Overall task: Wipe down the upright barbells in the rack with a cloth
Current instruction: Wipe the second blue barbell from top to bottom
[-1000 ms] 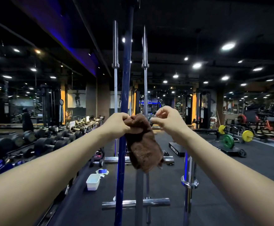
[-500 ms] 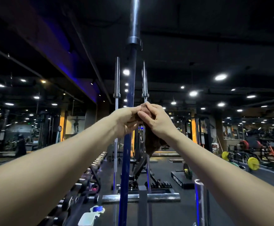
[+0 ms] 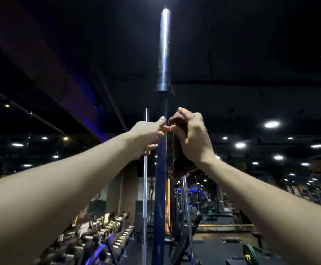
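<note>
Brown cloth (image 3: 178, 148) hangs from the right hand (image 3: 193, 136), whose curled fingers (image 3: 176, 128) pinch its top edge just right of the blue upright barbell (image 3: 160, 169). On the bar's other side the left hand (image 3: 146, 138) reaches up, its fingers loosely extended beside the shaft; whether they touch it I cannot tell. A thinner silver barbell (image 3: 145, 188) stands just behind the left hand.

Head camera tilts up, close behind raised forearms.
</note>
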The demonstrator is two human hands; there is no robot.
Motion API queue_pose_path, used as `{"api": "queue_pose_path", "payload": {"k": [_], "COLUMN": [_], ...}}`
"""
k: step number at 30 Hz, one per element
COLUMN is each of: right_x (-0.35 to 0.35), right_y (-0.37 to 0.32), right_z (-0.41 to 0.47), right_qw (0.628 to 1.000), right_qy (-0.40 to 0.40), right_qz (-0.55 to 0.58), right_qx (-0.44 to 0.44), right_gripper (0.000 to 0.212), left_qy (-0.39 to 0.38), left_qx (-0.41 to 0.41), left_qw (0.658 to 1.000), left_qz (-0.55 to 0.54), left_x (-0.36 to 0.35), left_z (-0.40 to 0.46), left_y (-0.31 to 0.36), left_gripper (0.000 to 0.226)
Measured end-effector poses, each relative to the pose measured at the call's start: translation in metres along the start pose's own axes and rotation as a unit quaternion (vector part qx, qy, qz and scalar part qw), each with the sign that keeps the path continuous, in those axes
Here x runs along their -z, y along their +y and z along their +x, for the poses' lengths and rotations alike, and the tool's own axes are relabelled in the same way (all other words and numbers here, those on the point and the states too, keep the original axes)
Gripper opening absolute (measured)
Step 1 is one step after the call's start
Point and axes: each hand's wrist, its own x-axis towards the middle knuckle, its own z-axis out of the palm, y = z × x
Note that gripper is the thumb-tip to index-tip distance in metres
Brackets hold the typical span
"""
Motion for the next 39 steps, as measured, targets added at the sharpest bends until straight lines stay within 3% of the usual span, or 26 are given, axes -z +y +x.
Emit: {"api": "queue_pose_path", "payload": {"k": [4, 6, 11, 14, 16, 20, 25, 28, 33, 39], "right_x": [0.001, 0.0, -0.008, -0.023, -0.039, -0.062, -0.064, -0.074, -0.08, -0.085], "right_y": [0.016, 0.027, 0.053, 0.064, 0.068, 0.067, 0.063, 0.057, 0.061, 0.054], "right_z": [0.038, 0.059, 0.103, 0.112, 0.106, 0.103, 0.113, 0.092, 0.084, 0.116], "right_qw": [0.993, 0.992, 0.991, 0.987, 0.986, 0.985, 0.994, 0.994, 0.979, 0.984], "right_qy": [0.096, 0.107, 0.123, 0.13, 0.119, 0.104, 0.062, 0.011, 0.015, 0.045], "right_qz": [0.056, 0.058, 0.042, 0.082, 0.104, 0.122, 0.078, 0.042, -0.108, -0.079], "right_qx": [0.035, 0.04, 0.043, 0.042, 0.058, 0.061, 0.053, 0.099, 0.172, 0.155], "right_gripper": [0.038, 0.036, 0.042, 0.04, 0.037, 0.037, 0.042, 0.05, 0.054, 0.041], "left_qy": [0.121, 0.155, 0.232, 0.255, 0.234, 0.114, 0.003, -0.04, -0.035, -0.015], "left_qx": [-0.131, -0.169, -0.225, -0.209, -0.161, -0.071, -0.043, -0.05, -0.056, -0.063], "left_qw": [0.983, 0.971, 0.935, 0.92, 0.933, 0.986, 0.998, 0.996, 0.998, 0.998], "left_qz": [0.035, 0.067, 0.145, 0.21, 0.219, 0.094, 0.047, 0.056, 0.025, 0.013], "left_x": [0.005, 0.004, -0.011, -0.017, -0.021, -0.029, -0.011, -0.006, -0.006, -0.001], "left_z": [0.035, 0.051, 0.086, 0.096, 0.096, 0.087, 0.08, 0.078, 0.08, 0.088], "left_y": [0.014, 0.022, 0.031, 0.019, 0.005, -0.015, -0.026, -0.031, -0.037, -0.044], "left_gripper": [0.014, 0.017, 0.024, 0.025, 0.032, 0.044, 0.066, 0.066, 0.064, 0.074]}}
